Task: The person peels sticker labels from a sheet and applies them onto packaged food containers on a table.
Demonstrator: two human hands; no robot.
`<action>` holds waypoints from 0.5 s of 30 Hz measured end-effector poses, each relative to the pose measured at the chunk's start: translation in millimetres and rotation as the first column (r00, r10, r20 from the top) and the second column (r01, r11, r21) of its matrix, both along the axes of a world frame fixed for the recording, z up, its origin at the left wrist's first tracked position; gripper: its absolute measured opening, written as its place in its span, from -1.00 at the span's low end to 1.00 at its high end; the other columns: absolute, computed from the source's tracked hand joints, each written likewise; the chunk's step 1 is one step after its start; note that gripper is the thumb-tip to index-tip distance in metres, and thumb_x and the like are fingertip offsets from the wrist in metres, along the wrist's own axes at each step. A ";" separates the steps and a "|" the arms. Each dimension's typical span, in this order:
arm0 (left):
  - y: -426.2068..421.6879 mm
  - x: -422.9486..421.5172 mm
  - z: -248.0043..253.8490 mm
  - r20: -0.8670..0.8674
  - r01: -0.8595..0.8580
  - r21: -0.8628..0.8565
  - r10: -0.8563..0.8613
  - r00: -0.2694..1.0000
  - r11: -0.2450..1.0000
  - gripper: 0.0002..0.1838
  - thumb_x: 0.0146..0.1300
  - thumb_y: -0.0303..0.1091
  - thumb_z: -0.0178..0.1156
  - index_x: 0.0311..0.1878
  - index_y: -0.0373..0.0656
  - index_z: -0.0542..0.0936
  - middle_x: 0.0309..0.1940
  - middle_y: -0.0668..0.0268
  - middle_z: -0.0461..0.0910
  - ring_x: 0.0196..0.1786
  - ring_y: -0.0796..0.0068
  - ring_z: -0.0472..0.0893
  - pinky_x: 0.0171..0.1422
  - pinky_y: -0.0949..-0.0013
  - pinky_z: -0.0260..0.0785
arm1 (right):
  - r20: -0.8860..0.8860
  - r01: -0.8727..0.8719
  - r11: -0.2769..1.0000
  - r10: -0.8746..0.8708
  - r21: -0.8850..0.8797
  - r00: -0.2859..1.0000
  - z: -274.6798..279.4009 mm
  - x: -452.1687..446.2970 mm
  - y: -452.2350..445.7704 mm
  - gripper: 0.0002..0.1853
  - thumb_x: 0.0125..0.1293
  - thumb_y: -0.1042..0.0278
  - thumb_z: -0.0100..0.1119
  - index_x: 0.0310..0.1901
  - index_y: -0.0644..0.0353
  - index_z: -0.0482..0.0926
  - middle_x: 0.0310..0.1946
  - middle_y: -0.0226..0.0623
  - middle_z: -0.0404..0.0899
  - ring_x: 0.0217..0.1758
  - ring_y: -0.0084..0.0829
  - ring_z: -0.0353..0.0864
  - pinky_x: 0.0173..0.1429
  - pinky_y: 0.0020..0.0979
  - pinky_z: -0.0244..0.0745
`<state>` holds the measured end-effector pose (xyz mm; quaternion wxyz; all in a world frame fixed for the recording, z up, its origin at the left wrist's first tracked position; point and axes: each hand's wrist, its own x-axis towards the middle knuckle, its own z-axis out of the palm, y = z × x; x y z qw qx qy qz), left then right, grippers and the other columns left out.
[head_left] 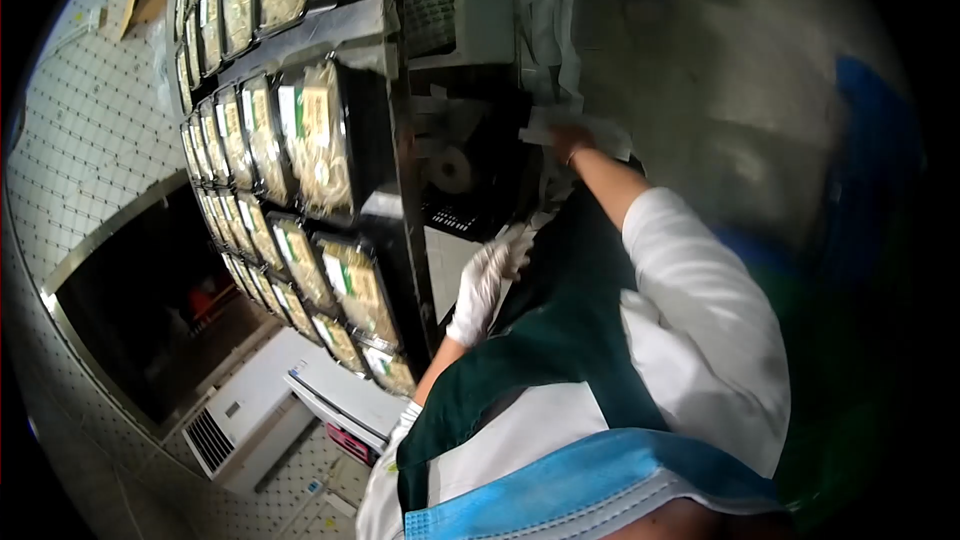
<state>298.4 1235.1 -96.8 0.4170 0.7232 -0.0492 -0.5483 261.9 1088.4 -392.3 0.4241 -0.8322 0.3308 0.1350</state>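
Note:
My right hand [570,140], blurred, is closed on a white paper strip [610,137] in front of me. Long white strips [547,30] hang and lie just beyond it. Lower and to the left, my left hand [488,278] wears a thin white glove. Its fingers are bent together beside my dark green apron [580,250]; what they hold, if anything, is hard to see. Between the hands and the stacked packs, a white roll [449,170] lies in a dark recess by a black plastic crate [455,220].
Black trays of pale, stringy food [318,145] under clear wrap are stacked in rows at left. A white appliance [250,405] with a vent stands below them. Tiled wall [80,160] surrounds a dark opening. Something blue [860,160] is at right.

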 end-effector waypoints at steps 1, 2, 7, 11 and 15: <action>-26.6 15.9 -30.5 0.060 -0.025 0.029 0.023 0.998 0.999 -0.56 0.26 -0.10 -0.02 0.06 -0.24 0.41 -0.20 0.24 0.56 -0.38 0.57 0.51 -0.33 0.57 0.34 | -0.008 -0.023 1.000 0.023 -0.005 1.000 -6.1 7.5 -5.3 -0.76 0.20 0.39 -0.15 -0.14 0.13 0.47 -0.19 -0.06 0.50 -0.15 -0.12 0.52 -0.09 -0.15 0.40; -49.2 34.8 -61.2 0.123 -0.052 0.067 0.044 0.991 0.996 -0.58 0.28 -0.12 -0.05 0.06 -0.23 0.42 -0.20 0.25 0.56 -0.39 0.57 0.51 -0.35 0.58 0.34 | -0.012 -0.047 0.999 0.047 -0.002 0.999 -14.2 15.3 -8.3 -0.77 0.20 0.40 -0.15 -0.15 0.13 0.47 -0.21 -0.05 0.51 -0.18 -0.11 0.52 -0.12 -0.12 0.40; -194.1 138.3 -153.1 0.376 -0.534 -0.235 0.583 0.721 0.812 -0.76 0.24 -0.28 -0.02 -0.15 -0.23 0.47 -0.39 0.32 0.55 -0.47 0.55 0.49 -0.48 0.55 0.29 | 0.061 0.344 0.937 -0.347 0.060 0.936 -69.0 8.1 -7.9 -0.79 0.16 0.38 -0.10 -0.19 0.13 0.47 -0.32 -0.06 0.52 -0.26 -0.03 0.49 -0.22 -0.05 0.38; -242.0 227.3 -218.1 0.781 -0.436 -0.089 0.334 0.528 0.896 -0.56 0.21 -0.31 -0.05 0.15 -0.24 0.26 0.06 0.16 0.32 0.08 0.33 0.36 0.05 0.34 0.27 | 0.044 0.438 0.876 -0.455 0.202 0.889 -105.1 -10.0 -12.7 -0.73 0.13 0.38 -0.09 -0.11 0.18 0.44 -0.24 -0.03 0.50 -0.17 -0.01 0.46 -0.12 -0.08 0.37; -260.2 304.7 -271.5 0.808 -0.464 -0.228 0.432 0.400 0.856 -0.51 0.17 -0.24 0.01 0.13 -0.32 0.30 -0.03 0.11 0.44 -0.10 0.33 0.50 -0.08 0.37 0.34 | 0.096 0.468 0.859 -0.494 0.209 0.864 -120.4 -16.0 -23.0 -0.68 0.09 0.33 -0.03 -0.11 0.26 0.42 -0.27 0.01 0.48 -0.18 0.00 0.45 -0.12 -0.08 0.36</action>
